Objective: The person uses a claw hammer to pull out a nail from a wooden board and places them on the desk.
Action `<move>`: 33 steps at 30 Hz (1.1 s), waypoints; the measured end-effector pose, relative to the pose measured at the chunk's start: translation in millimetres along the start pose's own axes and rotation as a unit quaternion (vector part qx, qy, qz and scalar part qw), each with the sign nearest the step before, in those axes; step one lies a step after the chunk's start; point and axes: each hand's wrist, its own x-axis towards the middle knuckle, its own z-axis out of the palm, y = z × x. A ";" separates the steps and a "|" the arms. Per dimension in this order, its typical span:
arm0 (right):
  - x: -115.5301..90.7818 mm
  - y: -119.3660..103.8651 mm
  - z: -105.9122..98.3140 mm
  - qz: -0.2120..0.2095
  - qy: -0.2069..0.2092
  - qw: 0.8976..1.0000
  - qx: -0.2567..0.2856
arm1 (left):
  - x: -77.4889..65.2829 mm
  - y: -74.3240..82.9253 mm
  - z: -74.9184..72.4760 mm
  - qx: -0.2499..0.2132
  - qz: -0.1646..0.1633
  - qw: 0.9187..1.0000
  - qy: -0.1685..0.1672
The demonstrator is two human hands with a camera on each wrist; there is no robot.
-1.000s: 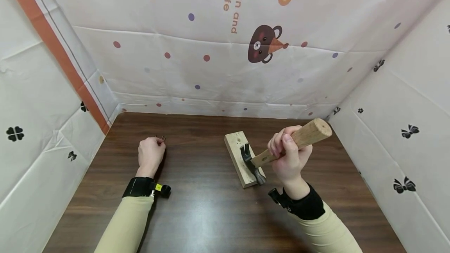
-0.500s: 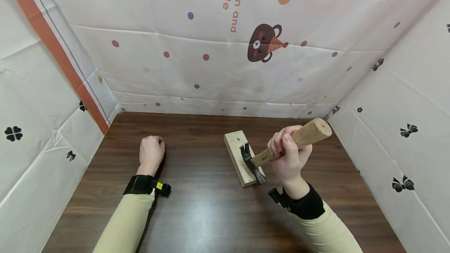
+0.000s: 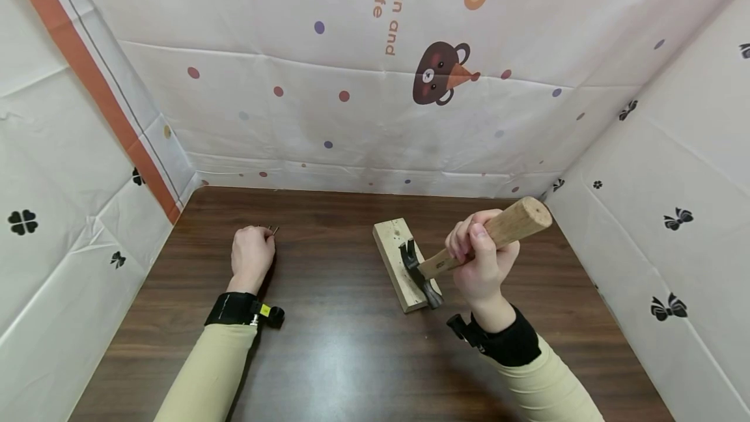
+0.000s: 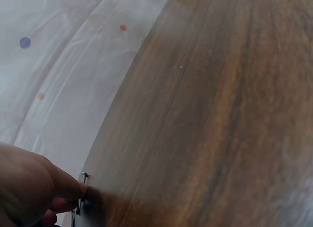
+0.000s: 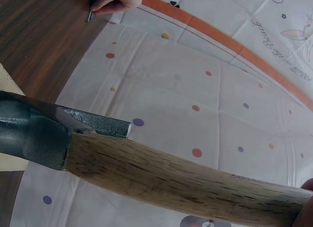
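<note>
At the back left of the table, my left hand pinches at a thin metal nail with thumb and finger. Part of a second nail shows below it in the left wrist view, mostly hidden by the fingers. My right hand grips the wooden handle of a claw hammer, its fingers curled round the shaft. The dark hammer head hangs over a pale wood block and overlaps it in the head view; the block lies lengthwise at a slant, with small dark marks near its far end.
The dark brown wooden table runs back to a white printed sheet standing behind it. Similar sheeting lines the left side, with more sheeting on the right.
My left fingers have shifted slightly at the nails, and less of the nails shows past the fingertips. The right hand, hammer and wood block have stayed nearly still.
</note>
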 end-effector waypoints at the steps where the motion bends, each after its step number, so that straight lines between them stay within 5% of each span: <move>1: 0.1 -0.1 -0.4 0.001 0.001 1.000 0.001 | 0.0 -0.4 0.4 -0.001 0.001 1.000 0.001; 11: 1.4 -9.9 -22.1 0.045 0.016 0.998 0.035 | -5.1 -2.0 0.3 -0.042 -0.012 0.999 0.030; 17: 2.9 -20.4 -51.2 0.128 -0.045 0.988 0.066 | -12.4 -4.8 -11.5 -0.072 0.028 0.993 0.089; 28: 16.3 -29.3 -118.0 0.347 -0.074 0.935 -0.022 | -16.2 -7.3 -33.9 -0.109 0.049 0.984 0.130; 33: 29.4 -15.5 -149.7 0.446 -0.075 0.891 -0.039 | -16.8 -6.8 -38.1 -0.108 0.040 0.985 0.124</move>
